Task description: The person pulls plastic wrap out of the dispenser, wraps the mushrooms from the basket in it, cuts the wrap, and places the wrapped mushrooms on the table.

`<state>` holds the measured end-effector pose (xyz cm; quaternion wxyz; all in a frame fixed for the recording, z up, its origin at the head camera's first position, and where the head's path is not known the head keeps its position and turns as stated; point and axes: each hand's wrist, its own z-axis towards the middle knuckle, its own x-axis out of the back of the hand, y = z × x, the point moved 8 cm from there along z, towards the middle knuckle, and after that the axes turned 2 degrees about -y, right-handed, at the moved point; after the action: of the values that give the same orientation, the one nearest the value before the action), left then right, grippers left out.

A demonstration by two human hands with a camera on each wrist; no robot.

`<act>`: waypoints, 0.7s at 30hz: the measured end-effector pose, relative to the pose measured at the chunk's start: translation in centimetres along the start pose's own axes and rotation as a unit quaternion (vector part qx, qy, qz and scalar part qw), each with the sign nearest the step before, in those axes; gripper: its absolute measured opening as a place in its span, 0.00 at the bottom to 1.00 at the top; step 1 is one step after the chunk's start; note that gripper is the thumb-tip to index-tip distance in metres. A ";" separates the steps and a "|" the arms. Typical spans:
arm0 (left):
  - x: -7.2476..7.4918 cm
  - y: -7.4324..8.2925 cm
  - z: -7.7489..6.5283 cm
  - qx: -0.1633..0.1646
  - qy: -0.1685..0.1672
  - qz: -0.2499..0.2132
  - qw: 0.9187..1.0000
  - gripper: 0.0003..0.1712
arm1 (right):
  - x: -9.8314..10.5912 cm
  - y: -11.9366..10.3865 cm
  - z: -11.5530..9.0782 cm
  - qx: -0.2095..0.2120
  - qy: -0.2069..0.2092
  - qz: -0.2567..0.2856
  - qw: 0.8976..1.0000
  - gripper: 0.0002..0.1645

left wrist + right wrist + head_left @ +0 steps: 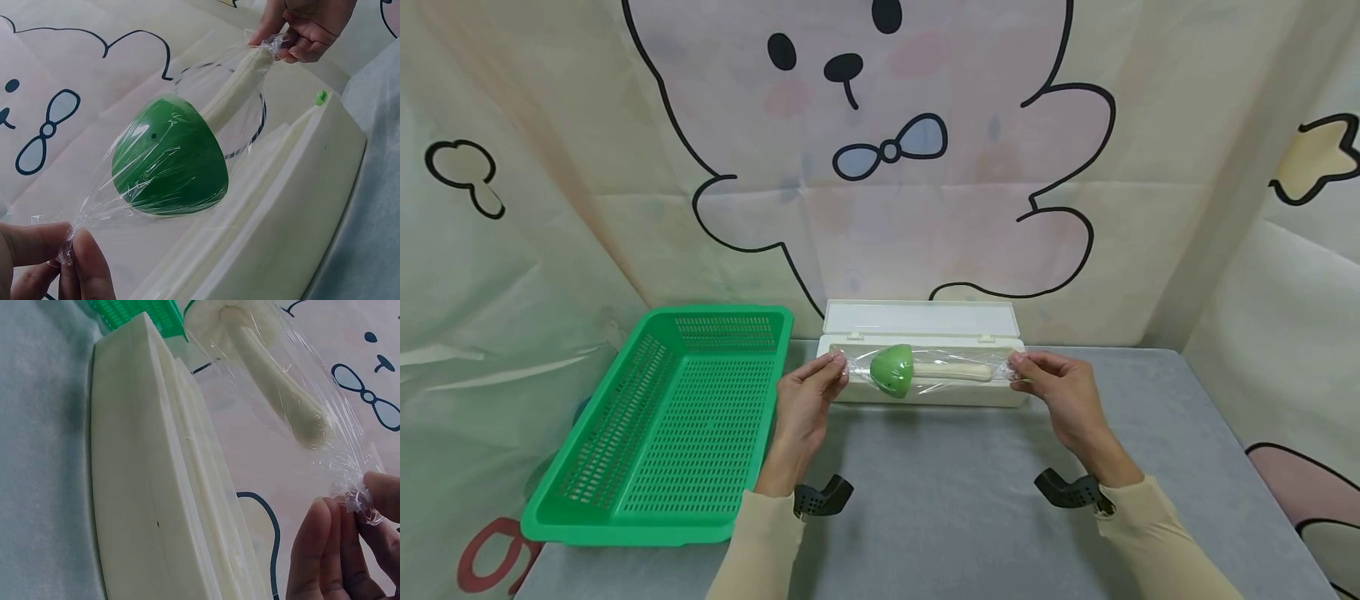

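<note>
A mushroom-shaped thing with a green cap (892, 371) and a long cream stem (951, 372) lies inside see-through plastic wrap (240, 106). My left hand (805, 408) pinches the twisted end of the wrap beside the cap, between thumb and fingertips. At the stem end, my right hand (1067, 404) pinches the other gathered end. The wrapped thing is stretched level between both hands, in front of and over a long white box (925, 395). The box's lid (919, 317) stands up at the back. The wrapped thing hides part of the box's opening.
A large green slotted basket (758, 467) stands to the left, close beside my left forearm. The grey tabletop (947, 500) stretches in front of the box. Behind it hangs a printed cloth (760, 150) with a cartoon bear. A small green bit (321, 97) sits on the box's corner.
</note>
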<state>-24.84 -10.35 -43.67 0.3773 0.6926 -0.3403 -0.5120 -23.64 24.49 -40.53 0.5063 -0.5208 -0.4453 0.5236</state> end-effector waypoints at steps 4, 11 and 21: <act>0.0 0.1 -0.3 -0.002 -0.005 0.016 1.000 0.17 | -0.1 -0.2 -0.3 0.000 -0.001 0.000 1.000 0.08; 0.5 0.3 -1.2 -0.012 -0.004 0.048 0.999 0.19 | -0.1 -0.1 -1.2 -0.004 -0.019 -0.018 1.000 0.10; 1.7 -0.9 -3.0 0.004 -0.010 0.075 0.997 0.14 | -0.1 1.6 -3.5 -0.040 -0.051 -0.050 0.997 0.19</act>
<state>-21.45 -10.82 -44.65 0.4084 0.6616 -0.3970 -0.4877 -20.27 24.01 -42.32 0.4874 -0.4904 -0.5163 0.5053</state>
